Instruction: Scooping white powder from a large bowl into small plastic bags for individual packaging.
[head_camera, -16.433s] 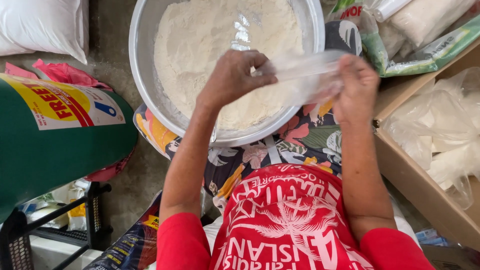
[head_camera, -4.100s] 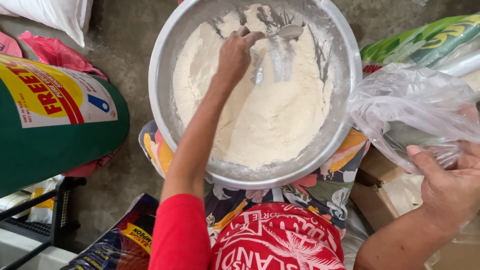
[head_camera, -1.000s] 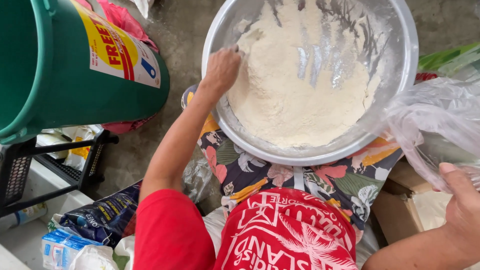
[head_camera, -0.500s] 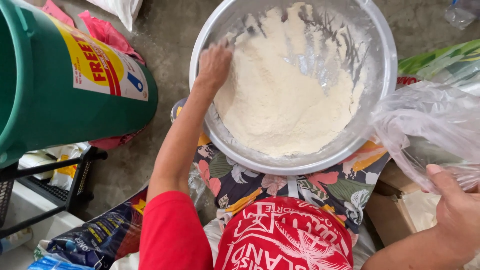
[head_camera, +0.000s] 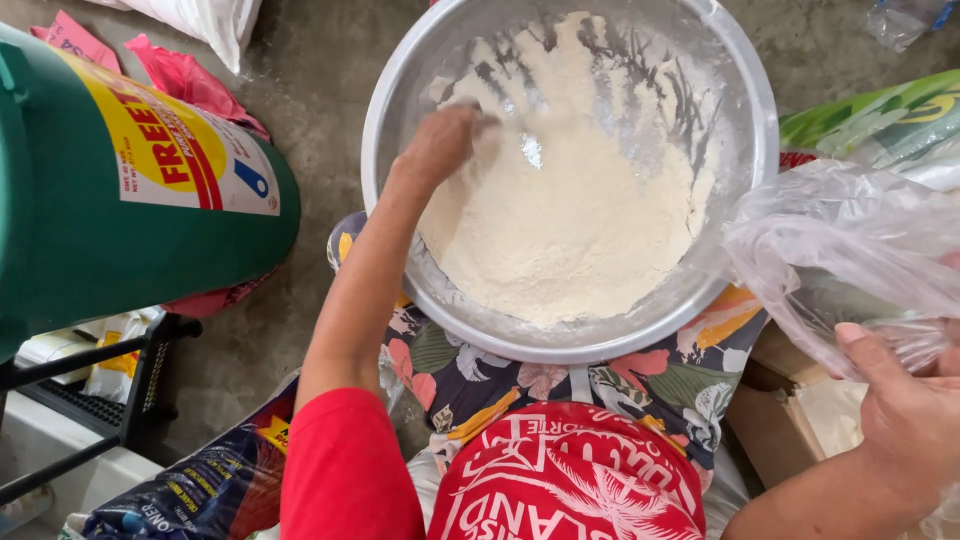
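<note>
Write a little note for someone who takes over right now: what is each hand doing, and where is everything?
Left hand: reaching into the big metal bowl, fingers in the pale flour at its left side.
Right hand: grip on a clear plastic bag, held open beside the bowl's right rim.
Bowl sits on the flowered cloth at the person's lap.
Done: flour is heaped in the bowl, streaks on the walls.
Left: no flour shows in the bag yet.
</note>
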